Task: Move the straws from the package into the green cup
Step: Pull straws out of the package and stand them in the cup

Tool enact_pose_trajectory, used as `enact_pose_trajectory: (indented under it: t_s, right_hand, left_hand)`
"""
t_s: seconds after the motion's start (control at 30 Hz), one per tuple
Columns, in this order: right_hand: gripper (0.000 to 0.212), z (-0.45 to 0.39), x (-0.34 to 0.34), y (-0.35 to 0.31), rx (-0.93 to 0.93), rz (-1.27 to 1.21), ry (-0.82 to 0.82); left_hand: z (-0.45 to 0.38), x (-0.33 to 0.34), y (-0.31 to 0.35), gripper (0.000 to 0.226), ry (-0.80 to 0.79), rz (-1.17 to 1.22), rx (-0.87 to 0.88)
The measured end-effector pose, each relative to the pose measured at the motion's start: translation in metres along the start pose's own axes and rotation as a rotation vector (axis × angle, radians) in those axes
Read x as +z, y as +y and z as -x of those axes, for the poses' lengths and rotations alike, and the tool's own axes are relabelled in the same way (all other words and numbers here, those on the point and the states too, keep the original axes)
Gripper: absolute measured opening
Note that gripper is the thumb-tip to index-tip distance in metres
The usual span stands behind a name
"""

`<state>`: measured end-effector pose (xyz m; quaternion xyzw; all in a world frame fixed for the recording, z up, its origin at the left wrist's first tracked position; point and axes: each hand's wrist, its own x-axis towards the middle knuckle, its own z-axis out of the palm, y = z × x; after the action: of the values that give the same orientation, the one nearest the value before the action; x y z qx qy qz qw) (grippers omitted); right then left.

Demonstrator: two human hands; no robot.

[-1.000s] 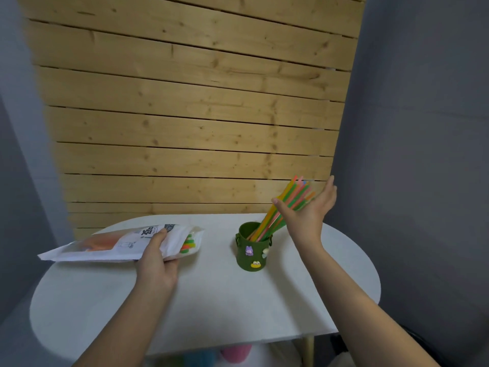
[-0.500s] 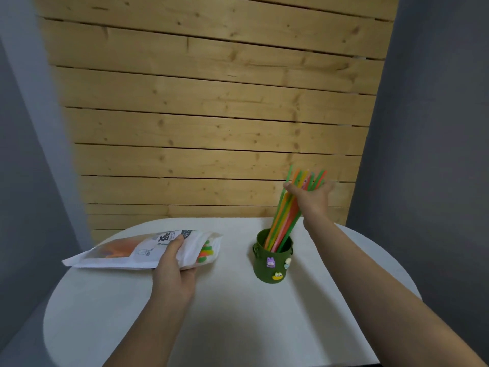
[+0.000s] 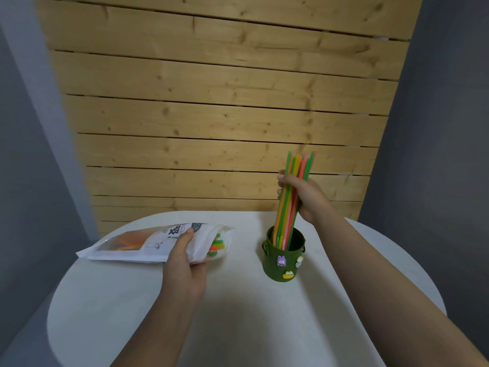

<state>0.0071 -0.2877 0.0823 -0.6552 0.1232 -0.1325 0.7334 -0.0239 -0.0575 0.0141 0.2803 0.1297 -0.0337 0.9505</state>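
A dark green cup (image 3: pixel 284 263) with small cartoon stickers stands on the white round table (image 3: pixel 238 313), right of centre. A bundle of green, orange and pink straws (image 3: pixel 287 205) stands nearly upright in it. My right hand (image 3: pixel 304 197) grips that bundle halfway up, above the cup. The white straw package (image 3: pixel 153 245) lies on its side at the left, its open end toward the cup, with more straws (image 3: pixel 217 246) showing at the mouth. My left hand (image 3: pixel 182 260) holds the package near that open end, thumb on top.
A wall of pale wooden planks (image 3: pixel 225 115) rises right behind the table. Grey walls close in on both sides. The table's rounded edge curves down at the left and right.
My right hand went from open against the leaning straws to curled around them, and the bundle now stands more upright in the cup. The left hand stays on the package.
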Motion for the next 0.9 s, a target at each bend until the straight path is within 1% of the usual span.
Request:
enact_pose_trajectory:
  t_s: [0.1,0.2,0.3,0.43,0.47,0.53,0.6,0.67,0.7,0.77,0.83,0.9]
  right_hand:
    - [0.035,0.0,0.0,0.003,0.034,0.112,-0.062]
    - [0.046,0.0,-0.004,0.012,0.012,0.162,-0.018]
    - [0.045,0.005,-0.009,0.015,-0.032,0.142,0.036]
    - [0.038,0.015,-0.017,0.014,-0.079,0.115,0.07]
    - [0.04,0.017,-0.02,0.015,-0.083,0.112,0.086]
    - [0.058,0.025,-0.025,0.016,-0.084,0.103,0.138]
    - [0.08,0.035,-0.03,0.017,-0.079,0.087,0.187]
    - [0.092,0.048,-0.034,0.017,-0.083,0.072,0.218]
    - [0.093,0.056,-0.035,0.018,-0.09,0.074,0.231]
    - [0.089,0.074,-0.035,0.021,-0.109,0.086,0.257]
    - [0.079,0.089,-0.036,0.027,-0.122,0.087,0.287]
    - [0.065,0.102,-0.035,0.03,-0.134,0.082,0.29]
  left_hand:
    - [0.0,0.001,0.001,0.043,0.004,0.002,0.0]
    - [0.001,0.0,0.003,0.046,-0.008,0.008,-0.005]
    - [0.003,0.001,0.003,0.044,0.004,0.007,-0.009]
    - [0.008,0.004,0.001,0.031,0.001,0.0,-0.042]
    - [0.009,0.005,0.0,0.027,-0.001,-0.001,-0.05]
    - [0.013,0.006,-0.003,0.027,-0.003,-0.007,-0.059]
    - [0.014,0.007,-0.004,0.034,-0.007,-0.008,-0.058]
    - [0.014,0.007,-0.006,0.039,-0.017,-0.013,-0.056]
    - [0.016,0.007,-0.008,0.039,-0.02,-0.02,-0.061]
    - [0.017,0.008,-0.011,0.04,-0.026,-0.037,-0.073]
    - [0.019,0.009,-0.015,0.044,-0.022,-0.052,-0.077]
    - [0.021,0.011,-0.018,0.051,-0.017,-0.064,-0.075]
